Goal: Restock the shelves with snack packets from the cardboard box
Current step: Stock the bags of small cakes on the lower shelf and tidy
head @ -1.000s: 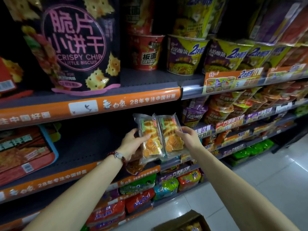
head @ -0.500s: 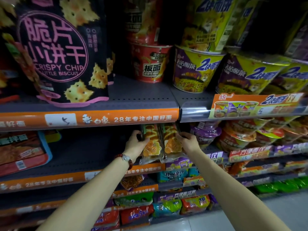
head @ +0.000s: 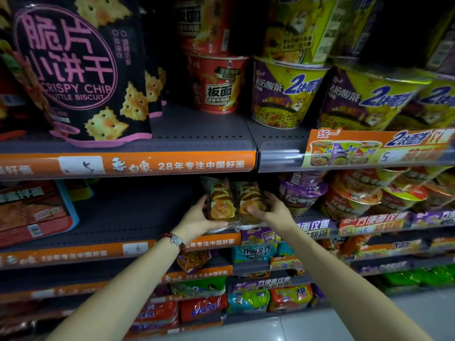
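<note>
Now the left hand [head: 197, 219] and right hand [head: 272, 212] each close on one of two snack packets [head: 235, 203] standing at the shelf [head: 123, 217] edge; slide them back together, upright, before letting go.

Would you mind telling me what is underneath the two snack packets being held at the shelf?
The snack packets sit at the front edge of the grey shelf, above its orange price strip. Both hands cover their lower corners, hiding the contact.
</note>
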A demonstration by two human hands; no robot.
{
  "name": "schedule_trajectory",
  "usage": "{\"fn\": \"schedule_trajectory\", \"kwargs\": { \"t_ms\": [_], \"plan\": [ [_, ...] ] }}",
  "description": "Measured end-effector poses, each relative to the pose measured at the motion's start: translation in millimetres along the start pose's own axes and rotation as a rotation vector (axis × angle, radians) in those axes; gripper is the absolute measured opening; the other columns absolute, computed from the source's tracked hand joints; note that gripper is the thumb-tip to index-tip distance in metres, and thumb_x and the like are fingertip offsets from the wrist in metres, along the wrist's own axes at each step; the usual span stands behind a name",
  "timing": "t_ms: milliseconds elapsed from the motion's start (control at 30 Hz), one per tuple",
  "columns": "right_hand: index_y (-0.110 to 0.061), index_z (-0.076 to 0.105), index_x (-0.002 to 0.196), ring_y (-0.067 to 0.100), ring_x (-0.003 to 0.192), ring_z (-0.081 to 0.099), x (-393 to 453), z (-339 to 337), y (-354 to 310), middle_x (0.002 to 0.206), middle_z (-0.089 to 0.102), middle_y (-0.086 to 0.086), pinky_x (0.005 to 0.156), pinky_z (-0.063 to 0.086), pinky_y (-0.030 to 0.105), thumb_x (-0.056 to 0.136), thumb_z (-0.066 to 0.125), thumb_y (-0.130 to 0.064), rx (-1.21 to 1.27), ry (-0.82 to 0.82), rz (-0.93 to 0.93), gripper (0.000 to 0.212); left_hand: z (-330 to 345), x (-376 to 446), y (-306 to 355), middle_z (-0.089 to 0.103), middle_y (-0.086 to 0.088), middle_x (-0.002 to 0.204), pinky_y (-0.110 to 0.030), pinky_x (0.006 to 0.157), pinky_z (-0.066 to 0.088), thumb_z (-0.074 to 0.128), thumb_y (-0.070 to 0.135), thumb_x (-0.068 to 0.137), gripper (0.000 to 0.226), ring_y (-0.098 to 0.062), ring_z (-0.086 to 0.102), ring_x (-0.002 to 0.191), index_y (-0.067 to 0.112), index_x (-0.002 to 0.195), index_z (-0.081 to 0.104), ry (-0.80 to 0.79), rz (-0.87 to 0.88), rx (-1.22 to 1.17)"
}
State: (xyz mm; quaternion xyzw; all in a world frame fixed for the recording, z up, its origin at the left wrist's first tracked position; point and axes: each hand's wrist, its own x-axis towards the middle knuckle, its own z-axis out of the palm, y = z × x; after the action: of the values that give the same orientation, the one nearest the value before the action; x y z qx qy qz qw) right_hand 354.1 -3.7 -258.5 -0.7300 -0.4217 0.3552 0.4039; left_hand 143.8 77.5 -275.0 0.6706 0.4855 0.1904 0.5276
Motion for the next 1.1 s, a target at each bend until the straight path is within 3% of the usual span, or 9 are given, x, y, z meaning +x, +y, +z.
{"fn": "schedule_trajectory", "kwargs": {
  "t_ms": [167,400,500,600,667,733,867,1000,1100],
  "plan": [
    [-0.01,0.036,0.146,0.023,0.123,0.054,1,-2,-9,0.135,0.056,0.008,0.097,0.043,0.026,0.083,0.074,-0.023,-0.021,0.038,-0.06,0.075,9,-6,10,0.052,0.007,0.122,-0.033,0.103,0.043,0.085,0.014,0.065,0.098,-0.012,0.05,0.119,0.023,0.146,0.03,0.038,0.048,-0.047],
    [-0.014,0.04,0.145,0.013,0.11,0.054,-11,1,7,0.132,0.059,0.005,0.092,0.042,0.022,0.086,0.07,-0.023,-0.068,0.021,-0.062,0.066,11,-14,0,0.046,-0.002,0.141,-0.041,0.106,0.043,0.085,0.022,0.067,0.101,-0.02,0.049,0.125,0.025,0.148,0.025,0.055,0.037,-0.029],
    [-0.013,0.041,0.144,0.02,0.121,0.055,-14,0,7,0.133,0.059,0.006,0.096,0.044,0.026,0.086,0.071,-0.025,-0.131,0.045,-0.069,0.066,13,-22,5,0.047,-0.007,0.14,-0.039,0.103,0.045,0.082,0.021,0.07,0.095,-0.022,0.052,0.122,0.018,0.147,0.027,0.084,0.045,0.019],
    [-0.01,0.048,0.139,0.026,0.12,0.056,-18,3,1,0.129,0.062,0.009,0.096,0.045,0.03,0.086,0.07,-0.024,-0.2,0.098,-0.072,0.059,13,-29,13,0.056,-0.009,0.131,-0.037,0.099,0.048,0.079,0.02,0.074,0.08,-0.023,0.058,0.114,0.012,0.142,0.037,0.118,0.094,0.134],
    [-0.01,0.053,0.134,0.029,0.113,0.058,-21,4,0,0.124,0.063,0.013,0.087,0.046,0.03,0.087,0.069,-0.027,-0.308,0.126,-0.093,0.052,10,-31,17,0.059,-0.01,0.127,-0.035,0.095,0.05,0.077,0.022,0.076,0.07,-0.023,0.06,0.111,0.01,0.137,0.044,0.118,0.12,0.248],
    [-0.009,0.056,0.13,0.031,0.106,0.058,-25,4,-1,0.118,0.063,0.016,0.078,0.042,0.028,0.088,0.067,-0.03,-0.406,0.141,-0.102,0.048,6,-33,20,0.058,-0.012,0.126,-0.034,0.094,0.05,0.074,0.027,0.079,0.063,-0.025,0.058,0.113,0.009,0.133,0.049,0.107,0.138,0.371],
    [-0.004,0.067,0.111,0.033,0.103,0.056,-38,8,-5,0.107,0.063,0.018,0.073,0.039,0.028,0.091,0.062,-0.023,-0.526,0.163,-0.127,0.028,1,-37,24,0.05,-0.011,0.124,-0.031,0.095,0.047,0.067,0.032,0.084,0.051,-0.026,0.055,0.111,0.011,0.129,0.056,0.126,0.219,0.594],
    [-0.005,0.072,0.106,0.03,0.112,0.054,-62,10,-5,0.109,0.068,0.013,0.085,0.044,0.033,0.088,0.06,-0.011,-0.583,0.193,-0.161,0.023,6,-42,31,0.055,-0.008,0.113,-0.031,0.088,0.05,0.066,0.028,0.085,0.03,-0.023,0.058,0.102,0.012,0.11,0.068,0.056,0.378,0.652],
    [-0.009,0.069,0.112,0.028,0.116,0.053,-86,11,2,0.114,0.066,0.01,0.088,0.047,0.036,0.09,0.062,-0.016,-0.534,0.241,-0.07,0.024,21,-50,34,0.057,-0.007,0.105,-0.03,0.08,0.048,0.065,0.026,0.085,0.023,-0.023,0.057,0.097,0.014,0.105,0.069,-0.033,0.494,0.712]
  ]
}}
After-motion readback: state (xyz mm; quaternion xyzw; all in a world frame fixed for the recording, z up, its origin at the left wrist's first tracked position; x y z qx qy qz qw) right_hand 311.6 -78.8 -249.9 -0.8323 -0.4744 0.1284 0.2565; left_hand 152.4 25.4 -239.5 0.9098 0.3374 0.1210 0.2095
